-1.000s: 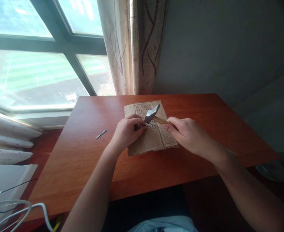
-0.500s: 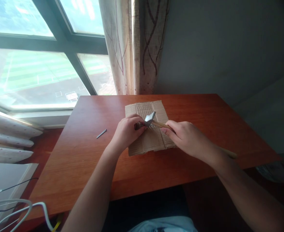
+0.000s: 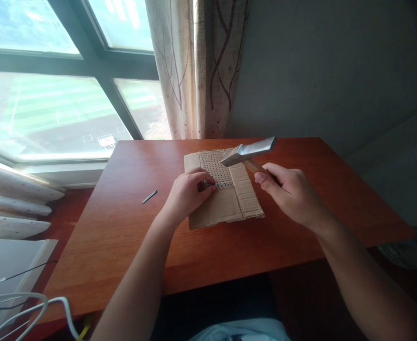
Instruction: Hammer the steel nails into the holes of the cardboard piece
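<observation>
Right hand (image 3: 294, 196) is wrapped round the hammer (image 3: 249, 151) handle, with the head up over the cardboard (image 3: 226, 208) mid-frame. Left hand (image 3: 187, 194) pinches a nail (image 3: 208, 183) on it. Fingers that close, an off-centre swing could smack them or bend the nail.

Red-brown wooden table (image 3: 123, 237) against a grey wall (image 3: 318, 71). Large window (image 3: 52, 94) at left admits daylight; patterned curtain (image 3: 201, 71) hangs in the corner.
</observation>
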Motion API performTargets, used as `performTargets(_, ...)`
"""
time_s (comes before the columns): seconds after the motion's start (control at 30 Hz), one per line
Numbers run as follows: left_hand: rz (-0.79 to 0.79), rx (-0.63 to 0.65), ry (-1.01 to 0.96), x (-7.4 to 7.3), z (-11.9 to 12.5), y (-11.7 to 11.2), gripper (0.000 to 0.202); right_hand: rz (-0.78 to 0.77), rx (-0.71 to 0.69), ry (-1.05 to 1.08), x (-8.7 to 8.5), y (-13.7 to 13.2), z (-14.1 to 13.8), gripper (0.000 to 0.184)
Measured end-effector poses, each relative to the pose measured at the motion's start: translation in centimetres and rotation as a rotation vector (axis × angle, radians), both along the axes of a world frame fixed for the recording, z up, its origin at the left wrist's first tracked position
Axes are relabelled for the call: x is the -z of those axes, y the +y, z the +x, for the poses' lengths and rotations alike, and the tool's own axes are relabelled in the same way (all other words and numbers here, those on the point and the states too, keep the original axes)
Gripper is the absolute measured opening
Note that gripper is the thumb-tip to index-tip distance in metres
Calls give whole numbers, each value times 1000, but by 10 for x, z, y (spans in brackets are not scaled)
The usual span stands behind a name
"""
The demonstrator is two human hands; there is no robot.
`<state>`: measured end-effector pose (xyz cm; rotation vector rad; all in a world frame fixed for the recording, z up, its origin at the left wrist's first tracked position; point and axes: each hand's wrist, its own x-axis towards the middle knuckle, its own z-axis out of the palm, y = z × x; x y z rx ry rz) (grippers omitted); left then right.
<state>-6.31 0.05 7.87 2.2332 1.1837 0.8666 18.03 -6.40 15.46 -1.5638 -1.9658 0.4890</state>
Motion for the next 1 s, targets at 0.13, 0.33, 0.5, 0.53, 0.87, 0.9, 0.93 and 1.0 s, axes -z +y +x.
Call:
performTargets(0.13, -5, -11, 3, -1, 0, -1, 6, 119, 108, 198, 15, 6, 6, 41)
performTargets(0.33, -4, -21, 7, -2, 1, -2, 7, 311, 243, 711, 41, 34, 13, 49)
performTargets(0.5, 0, -23, 9, -2, 1, -2, 14, 418, 267, 851, 47, 44, 15, 52)
performTargets(0.53, -2, -24, 2, -2, 1, -2, 15, 419, 272, 852, 48, 45, 16, 52)
performTargets(0.87, 59, -184, -328, -6, -5, -1, 20, 316, 202, 850, 53, 48, 25, 60)
performTargets(0.9, 64, -222, -340, -6, -9, -1, 20, 322, 209, 851, 53, 49, 25, 60)
performTargets(0.93, 71, -260, -333, -5, -14, 0, 20, 327, 213, 854, 53, 50, 25, 60)
performTargets(1.0, 92, -337, -267, -3, -28, 2, 20, 340, 208, 871, 53, 51, 25, 59)
